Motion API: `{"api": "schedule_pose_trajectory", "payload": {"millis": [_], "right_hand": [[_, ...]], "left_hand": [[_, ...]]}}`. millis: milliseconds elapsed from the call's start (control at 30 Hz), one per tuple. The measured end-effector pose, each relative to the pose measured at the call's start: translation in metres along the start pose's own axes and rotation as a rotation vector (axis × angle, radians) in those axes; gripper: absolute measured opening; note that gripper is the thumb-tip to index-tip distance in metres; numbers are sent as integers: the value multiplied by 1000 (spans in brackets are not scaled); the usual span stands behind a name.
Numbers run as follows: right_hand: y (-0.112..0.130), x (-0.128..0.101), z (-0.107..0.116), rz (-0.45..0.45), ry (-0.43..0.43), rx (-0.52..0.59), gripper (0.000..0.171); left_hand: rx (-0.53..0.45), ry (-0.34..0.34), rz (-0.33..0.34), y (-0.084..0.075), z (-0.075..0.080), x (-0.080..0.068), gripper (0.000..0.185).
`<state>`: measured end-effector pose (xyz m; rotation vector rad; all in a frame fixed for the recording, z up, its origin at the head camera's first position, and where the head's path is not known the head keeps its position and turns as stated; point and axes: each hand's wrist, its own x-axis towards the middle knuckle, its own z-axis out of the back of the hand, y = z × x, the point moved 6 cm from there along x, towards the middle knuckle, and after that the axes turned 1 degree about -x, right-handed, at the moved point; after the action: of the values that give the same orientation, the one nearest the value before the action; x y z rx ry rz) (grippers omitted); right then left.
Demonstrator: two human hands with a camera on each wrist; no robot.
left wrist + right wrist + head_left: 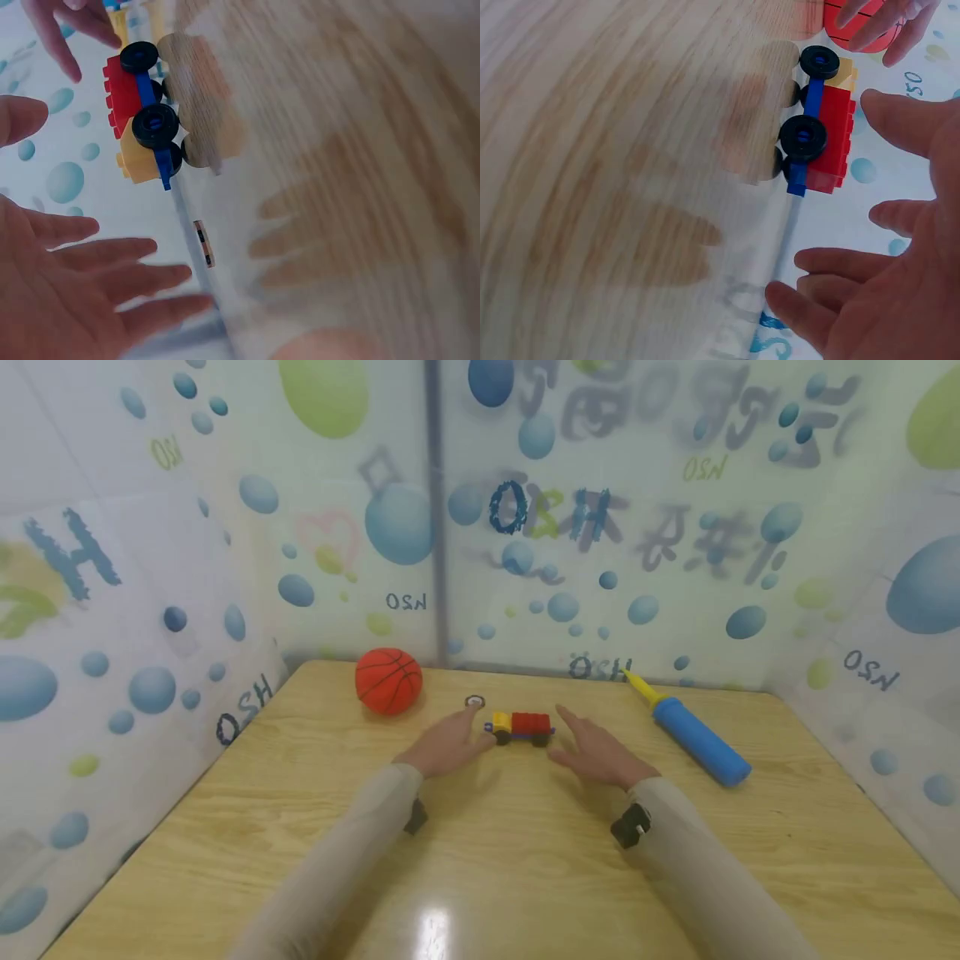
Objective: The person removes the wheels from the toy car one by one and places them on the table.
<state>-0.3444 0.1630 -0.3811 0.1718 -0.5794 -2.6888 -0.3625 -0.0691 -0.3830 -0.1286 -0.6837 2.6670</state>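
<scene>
On the wooden table stands a small toy truck of building blocks, with a yellow cab, a red back, a blue base and black wheels. My left hand is at its cab end, fingers spread and straight. At the other end is my right hand, its fingers extended too. The left wrist view has the truck beyond the thumb, with a gap between them. In the right wrist view, the thumb of the right hand points toward the truck and nothing lies in the palm.
A red basketball sits at the back left of the table. A small round black-and-white object lies behind the left fingertips. To the right is a blue hand pump with a yellow nozzle. Patterned curtains enclose the table's back and sides.
</scene>
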Motion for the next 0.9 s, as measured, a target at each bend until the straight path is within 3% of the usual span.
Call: {"api": "schedule_pose_trajectory", "payload": {"millis": [133, 367, 800, 900], "right_hand": [[-2, 8, -2, -7, 23, 31, 80], [-8, 20, -4, -29, 35, 89, 72], [3, 38, -4, 9, -17, -6, 55], [5, 39, -4, 14, -31, -23, 53]], "left_hand": [[-136, 12, -56, -1, -2, 6, 75], [-233, -17, -68, 3, -7, 19, 64], [-159, -5, -77, -1, -12, 37, 55], [-134, -3, -91, -3, -13, 42, 46]]}}
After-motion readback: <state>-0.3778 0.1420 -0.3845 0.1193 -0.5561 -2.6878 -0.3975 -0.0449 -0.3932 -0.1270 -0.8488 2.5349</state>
